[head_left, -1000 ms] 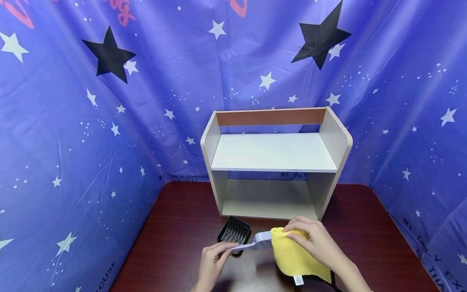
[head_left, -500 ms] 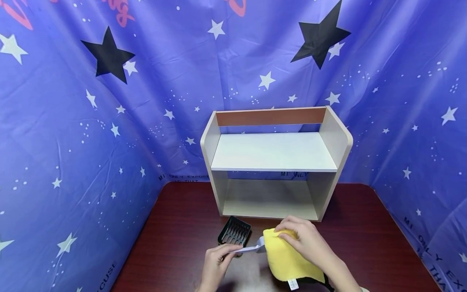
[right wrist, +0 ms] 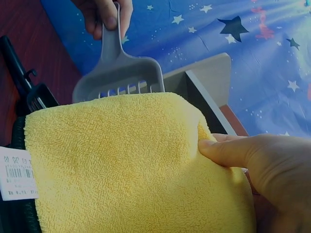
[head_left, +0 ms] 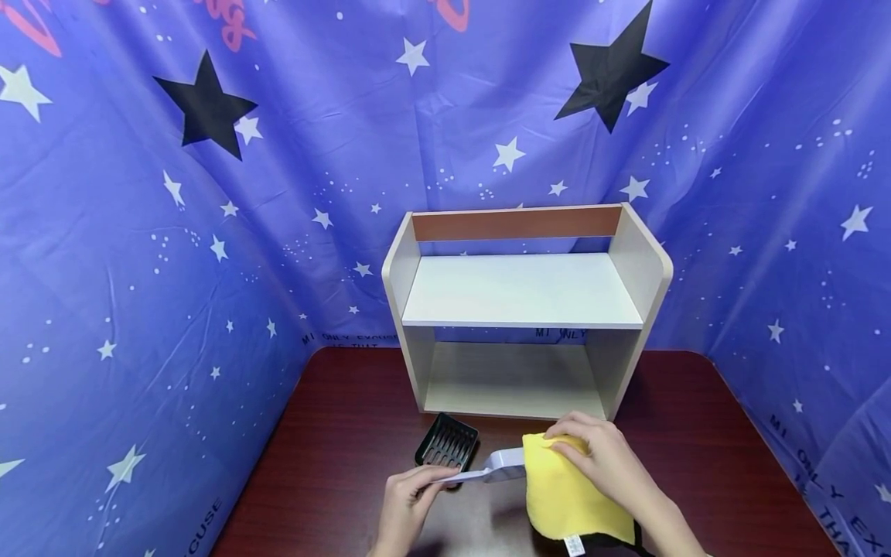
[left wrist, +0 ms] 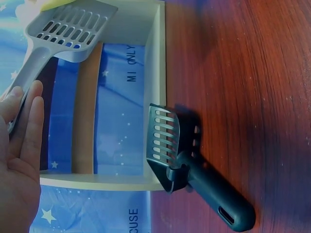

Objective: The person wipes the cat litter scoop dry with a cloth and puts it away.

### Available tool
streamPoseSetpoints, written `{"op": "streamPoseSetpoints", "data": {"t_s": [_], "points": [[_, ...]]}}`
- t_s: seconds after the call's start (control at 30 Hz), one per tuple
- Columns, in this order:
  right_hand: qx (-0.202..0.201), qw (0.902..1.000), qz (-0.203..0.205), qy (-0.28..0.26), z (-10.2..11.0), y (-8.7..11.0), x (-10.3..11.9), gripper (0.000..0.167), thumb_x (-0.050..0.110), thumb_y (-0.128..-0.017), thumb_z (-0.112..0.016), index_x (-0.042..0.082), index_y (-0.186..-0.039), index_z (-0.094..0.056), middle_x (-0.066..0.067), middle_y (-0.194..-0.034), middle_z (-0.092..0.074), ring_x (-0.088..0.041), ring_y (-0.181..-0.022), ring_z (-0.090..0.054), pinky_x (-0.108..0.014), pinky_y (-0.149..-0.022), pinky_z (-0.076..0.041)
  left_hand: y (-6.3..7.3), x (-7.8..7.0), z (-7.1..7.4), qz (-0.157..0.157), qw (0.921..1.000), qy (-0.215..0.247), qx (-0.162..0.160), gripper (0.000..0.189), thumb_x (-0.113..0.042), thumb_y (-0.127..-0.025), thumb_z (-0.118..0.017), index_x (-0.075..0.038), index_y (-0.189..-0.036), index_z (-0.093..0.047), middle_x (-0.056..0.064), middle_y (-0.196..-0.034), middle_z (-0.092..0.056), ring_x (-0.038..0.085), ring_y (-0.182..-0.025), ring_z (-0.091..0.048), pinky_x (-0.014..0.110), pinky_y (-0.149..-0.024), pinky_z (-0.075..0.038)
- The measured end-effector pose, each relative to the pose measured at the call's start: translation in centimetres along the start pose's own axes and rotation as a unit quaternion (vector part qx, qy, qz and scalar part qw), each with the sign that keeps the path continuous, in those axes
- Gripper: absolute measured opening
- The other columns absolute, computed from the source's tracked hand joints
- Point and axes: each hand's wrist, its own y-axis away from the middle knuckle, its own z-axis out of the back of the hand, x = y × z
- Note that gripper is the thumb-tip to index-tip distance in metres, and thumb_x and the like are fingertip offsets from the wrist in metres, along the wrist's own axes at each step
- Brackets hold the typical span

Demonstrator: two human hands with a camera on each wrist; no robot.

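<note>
My left hand (head_left: 405, 507) pinches the handle of a grey slotted litter scoop (left wrist: 36, 65), held up above the table. In the right wrist view a fluffy yellow cloth (right wrist: 116, 155) with dark trim and a white label (right wrist: 18, 172) covers the front part of the scoop. My right hand (head_left: 609, 460) grips the cloth near its upper edge, thumb pressed into the fabric. The scoop's front end is hidden behind the cloth. A second litter scoop, black (left wrist: 214, 191), lies on the table just beyond my left hand.
A pale two-tier shelf unit (head_left: 522, 290) with a brown back rail (head_left: 518, 225) stands at the back of the dark red table (head_left: 313, 464). Blue star-printed curtain (head_left: 334, 155) hangs behind and along both sides.
The cloth and right hand slid left over the grey scoop, then back right, baring more of its basin now. My left hand shifted only slightly. The black scoop stayed put.
</note>
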Motion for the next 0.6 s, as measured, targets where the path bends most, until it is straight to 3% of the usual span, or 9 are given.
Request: {"op": "streamPoseSetpoints", "data": {"t_s": [0.27, 0.53, 0.6], "points": [[-0.003, 0.9997, -0.018, 0.016, 0.6, 0.5, -0.7, 0.030, 0.003, -0.074, -0.084, 0.028, -0.090, -0.074, 0.018, -0.089, -0.069, 0.000, -0.082, -0.065, -0.021, -0.068, -0.051, 0.1, 0.1, 0.4, -0.002, 0.9999, -0.012, -0.003, 0.027, 0.006, -0.077, -0.076, -0.009, -0.099, -0.078, 0.006, -0.088, -0.078, 0.009, -0.078, -0.073, 0.011, -0.071, -0.055], [-0.017, 0.9992, -0.019, 0.030, 1.1, 0.9, -1.5, 0.030, 0.002, -0.072, -0.084, 0.026, -0.088, -0.075, 0.018, -0.088, -0.070, -0.001, -0.082, -0.065, -0.007, -0.076, -0.046, 0.2, 0.2, 0.9, 0.002, 1.0000, 0.001, -0.006, 0.027, 0.010, -0.078, -0.074, -0.007, -0.098, -0.077, 0.008, -0.085, -0.077, 0.008, -0.073, -0.071, 0.011, -0.066, -0.054], [-0.019, 0.9991, -0.021, 0.033, 1.2, 1.0, -1.7, 0.030, 0.002, -0.072, -0.084, 0.025, -0.088, -0.075, 0.018, -0.088, -0.070, -0.001, -0.082, -0.065, -0.005, -0.077, -0.044, 0.3, 0.1, 1.1, 0.019, 0.9998, 0.006, -0.002, 0.025, 0.009, -0.079, -0.074, -0.008, -0.097, -0.077, 0.007, -0.085, -0.077, 0.005, -0.073, -0.070, 0.010, -0.065, -0.053]]}}
